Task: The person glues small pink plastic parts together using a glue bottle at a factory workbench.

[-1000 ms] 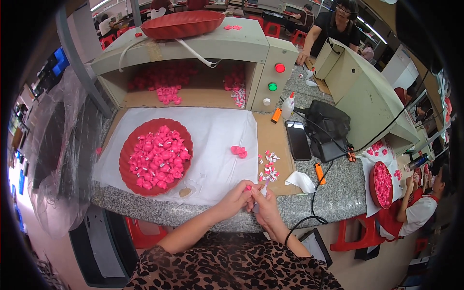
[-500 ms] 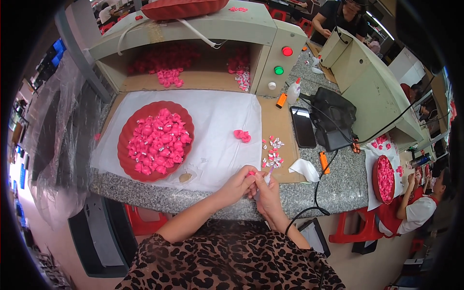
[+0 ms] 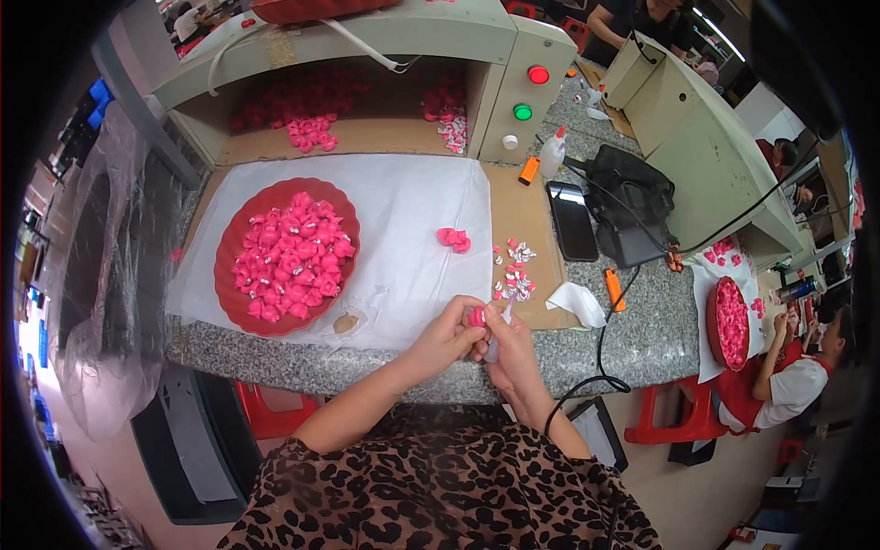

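Left hand (image 3: 446, 341) grasps a small, glossy pink moulded piece (image 3: 475, 317) pinched between thumb and fingers, just above the front edge of the grey speckled stone table (image 3: 655, 335). Right hand (image 3: 513, 353) is closed around a slim, pale translucent bottle (image 3: 492, 351), its thumb and fingertips meeting the left ones beside the piece. Compared with half a second ago, more of the pink surface shows between the fingers, so the piece seems to have been turned or regripped slightly; whether anything was added to it is too small to tell. Both hands stay together, which suggests that work on this piece is unfinished. The whole view has shifted a little, but the surroundings keep their places: the round, red, scalloped bowl (image 3: 235, 304) heaped with pink pieces on the white sheet (image 3: 403, 202), the loose pink cluster (image 3: 454, 240) near the sheet's right edge, and the scattered tiny pink-and-white bits (image 3: 518, 275) on brown cardboard (image 3: 541, 220) just beyond the hands.
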Action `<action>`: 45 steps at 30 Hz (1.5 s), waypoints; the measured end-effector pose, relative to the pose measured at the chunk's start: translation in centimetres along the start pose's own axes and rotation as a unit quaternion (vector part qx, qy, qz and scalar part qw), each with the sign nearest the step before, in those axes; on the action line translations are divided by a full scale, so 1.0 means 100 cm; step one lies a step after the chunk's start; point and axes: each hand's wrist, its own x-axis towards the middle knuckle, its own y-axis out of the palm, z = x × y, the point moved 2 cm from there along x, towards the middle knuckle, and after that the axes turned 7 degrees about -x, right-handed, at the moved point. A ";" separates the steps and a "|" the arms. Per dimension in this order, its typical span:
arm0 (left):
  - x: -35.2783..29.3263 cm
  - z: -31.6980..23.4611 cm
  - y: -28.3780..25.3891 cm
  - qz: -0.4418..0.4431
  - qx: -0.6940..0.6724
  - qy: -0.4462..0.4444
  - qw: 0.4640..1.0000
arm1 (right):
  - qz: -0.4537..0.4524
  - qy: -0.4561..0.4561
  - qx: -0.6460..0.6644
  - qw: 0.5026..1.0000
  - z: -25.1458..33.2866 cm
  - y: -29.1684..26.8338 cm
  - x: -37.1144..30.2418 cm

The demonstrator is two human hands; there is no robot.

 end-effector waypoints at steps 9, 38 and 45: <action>-0.004 0.008 -0.017 0.005 -0.173 -0.040 0.984 | -0.002 0.031 0.020 0.999 0.005 -0.002 0.000; 0.067 -0.041 -0.065 -0.193 0.590 0.165 0.767 | 0.075 0.019 0.075 0.994 0.003 -0.010 -0.002; 0.025 -0.032 -0.055 -0.140 0.072 -0.057 0.986 | 0.104 -0.025 0.027 0.994 0.023 -0.012 -0.001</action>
